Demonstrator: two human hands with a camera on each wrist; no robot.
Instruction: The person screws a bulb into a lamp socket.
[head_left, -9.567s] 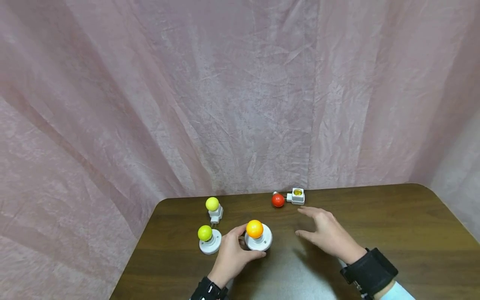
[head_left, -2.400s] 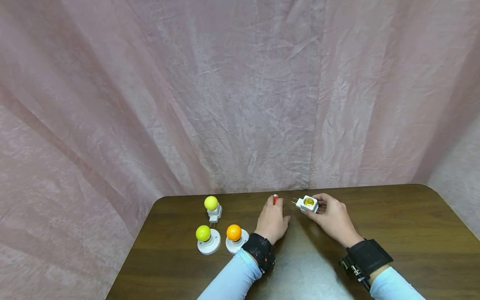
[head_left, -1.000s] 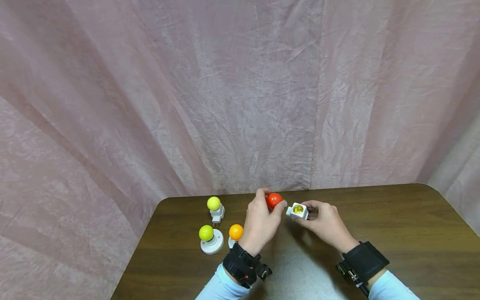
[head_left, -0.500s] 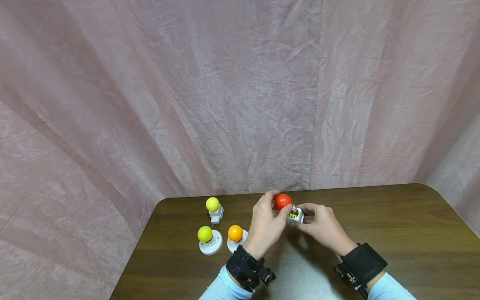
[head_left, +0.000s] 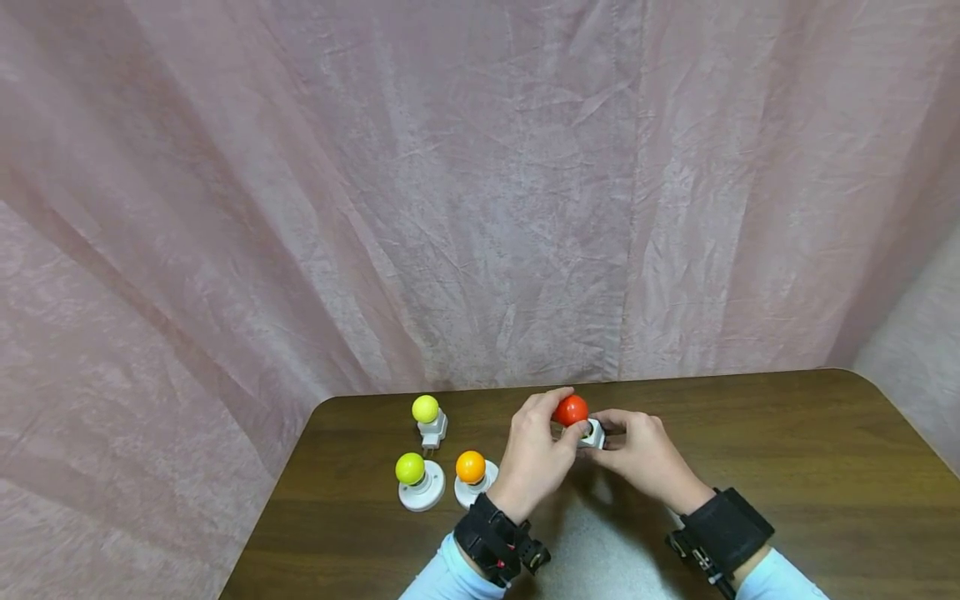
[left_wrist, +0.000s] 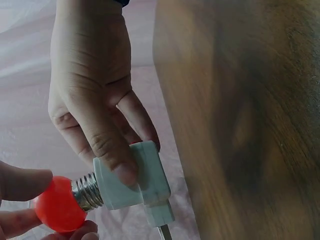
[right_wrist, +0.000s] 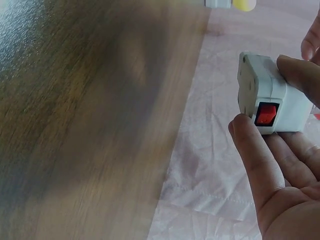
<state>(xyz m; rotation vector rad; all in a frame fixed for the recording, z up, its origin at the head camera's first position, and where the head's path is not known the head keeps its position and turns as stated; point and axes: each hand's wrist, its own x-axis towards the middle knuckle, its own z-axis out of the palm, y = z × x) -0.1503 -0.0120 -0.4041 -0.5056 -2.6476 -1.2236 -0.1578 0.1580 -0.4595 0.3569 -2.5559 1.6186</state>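
Note:
My left hand point(head_left: 536, 450) pinches a red light bulb point(head_left: 572, 410) by its round globe. Between thumb and fingers, my right hand point(head_left: 645, 454) grips a white plug-in lamp socket point(head_left: 595, 434). In the left wrist view the bulb's metal screw base point(left_wrist: 88, 191) meets the mouth of the socket point(left_wrist: 150, 170), with much of its thread still showing. A plug prong point(left_wrist: 165, 233) sticks out below. The right wrist view shows a red rocker switch point(right_wrist: 267, 114) on the socket's side. Both things are held above the table.
Left of my hands, an orange bulb point(head_left: 470, 467) and a green bulb point(head_left: 410, 468) stand on round white bases. Behind them a yellow bulb point(head_left: 425, 408) sits in a white plug socket point(head_left: 432, 431). A pink curtain point(head_left: 480, 208) hangs behind the wooden table point(head_left: 750, 433).
The orange bulb's base went left beside the green one. Both hands picked up the red bulb and socket. Over the last second they came together, and the bulb's base moved into the socket's mouth.

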